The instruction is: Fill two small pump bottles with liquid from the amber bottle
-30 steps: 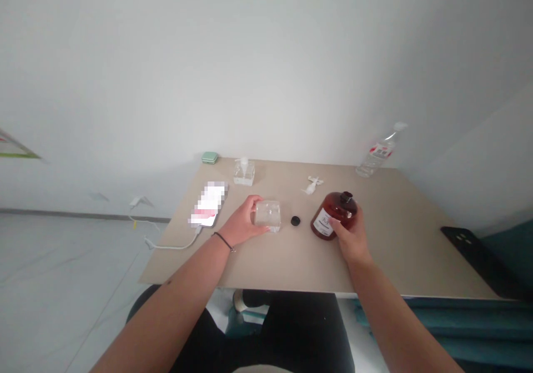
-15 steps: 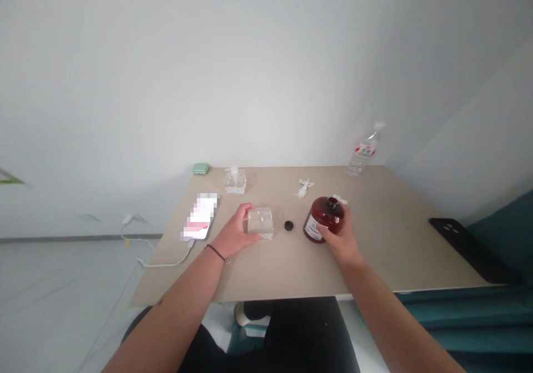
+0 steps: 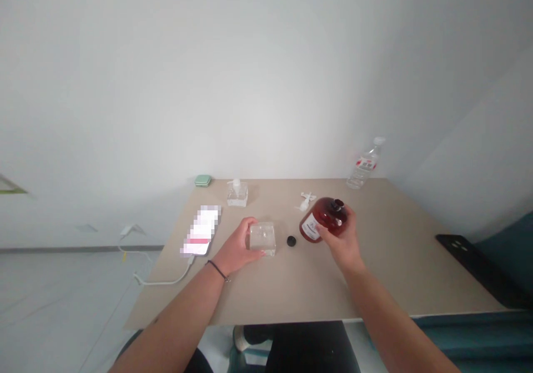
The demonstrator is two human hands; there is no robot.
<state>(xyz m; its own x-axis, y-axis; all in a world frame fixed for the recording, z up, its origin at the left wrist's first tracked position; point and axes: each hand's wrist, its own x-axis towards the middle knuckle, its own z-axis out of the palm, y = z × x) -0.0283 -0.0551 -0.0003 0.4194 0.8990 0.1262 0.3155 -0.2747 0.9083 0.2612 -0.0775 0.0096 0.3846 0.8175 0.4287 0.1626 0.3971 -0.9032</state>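
Observation:
My left hand (image 3: pixel 240 247) is wrapped round the left side of a clear square bottle (image 3: pixel 263 238) standing on the table, its thumb at the near side. In my right hand (image 3: pixel 342 240) is a dark red-brown bottle (image 3: pixel 325 217) with a white label and an uncapped neck. It tilts, neck toward the right. Between the two bottles lies a small black cap (image 3: pixel 291 241). Behind them is a white pump head (image 3: pixel 306 201) lying on its side.
A second clear square bottle with a white pump (image 3: pixel 237 194) stands at the back left, near a green case (image 3: pixel 202 180). A phone on a cable (image 3: pixel 202 231) lies at left. A clear water bottle (image 3: pixel 364 165) stands back right; a black phone-shaped object (image 3: pixel 478 265) is at the right edge.
My right hand has raised the red-brown bottle and tipped it further, its neck swinging right. My left hand stays on the clear bottle. The whole view has shifted, so the table appears lower.

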